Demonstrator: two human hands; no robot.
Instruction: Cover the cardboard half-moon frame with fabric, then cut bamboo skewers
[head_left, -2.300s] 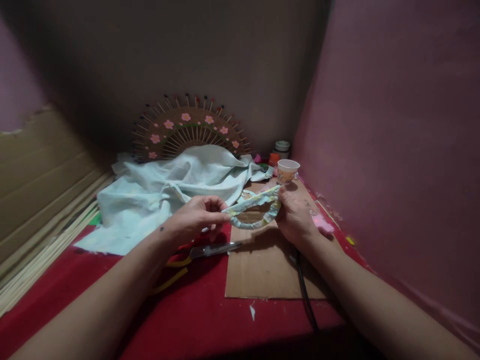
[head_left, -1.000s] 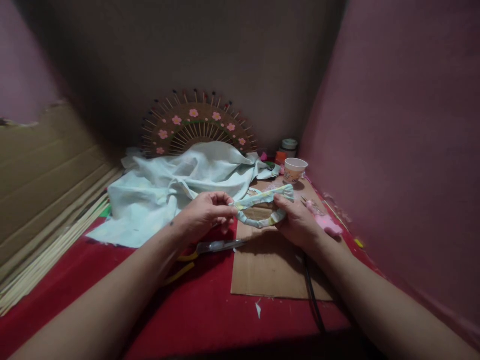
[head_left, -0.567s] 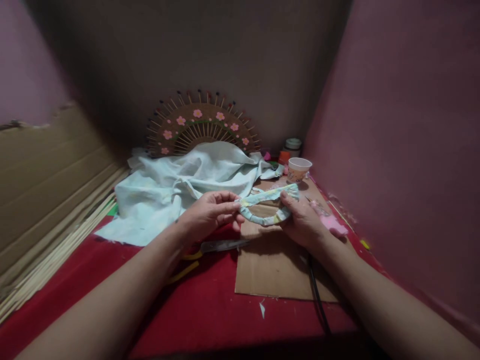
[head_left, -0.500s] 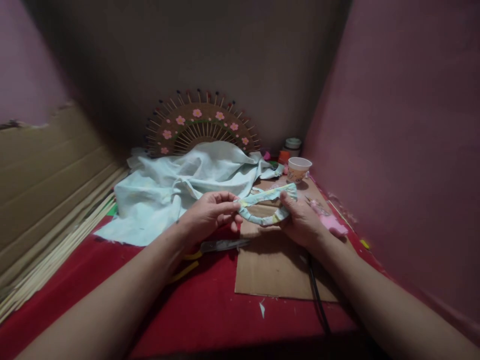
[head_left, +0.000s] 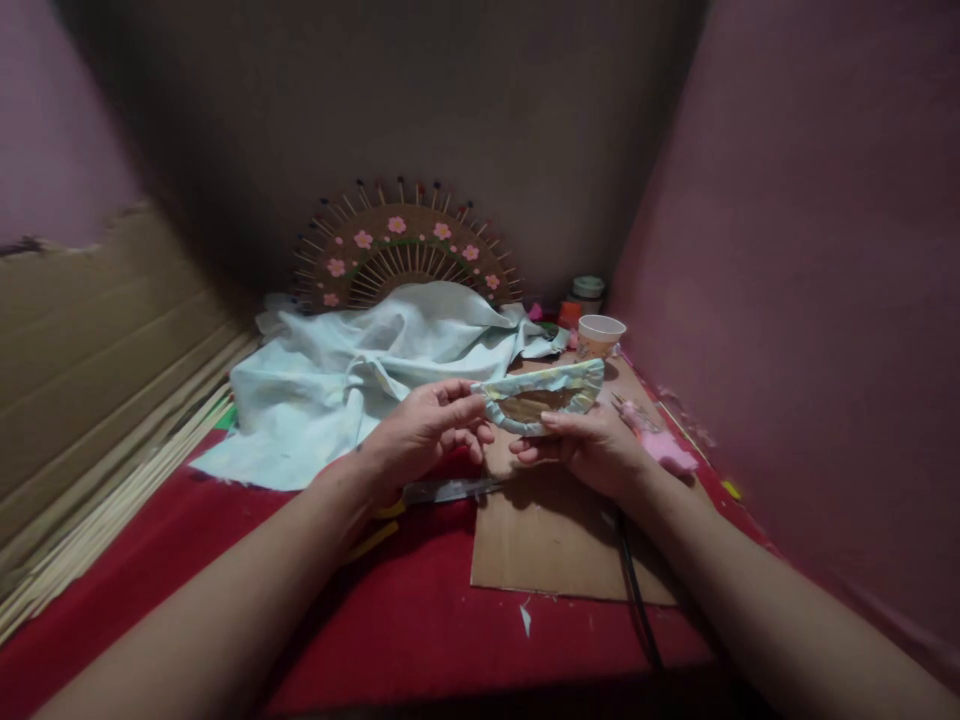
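Note:
Between my hands is a half-round piece wrapped in pale blue patterned fabric, its curved edge gathered and its brown cardboard middle showing. My left hand pinches its left corner between thumb and fingers. The thumb of my right hand presses on the lower right curve, with the fingers beneath. The piece is held tilted above a flat sheet of cardboard. Below my left hand lie scissors with yellow handles, partly hidden by my wrist.
Light blue cloth lies bunched behind my left hand. A fan-shaped stick decoration with pink flowers stands at the back. A paper cup, a jar and pink scraps are at right. Thin sticks line the left side.
My right hand has shifted from the piece's right end to its lower curve. The piece has tipped so more of its cardboard middle shows; my left hand keeps its corner.

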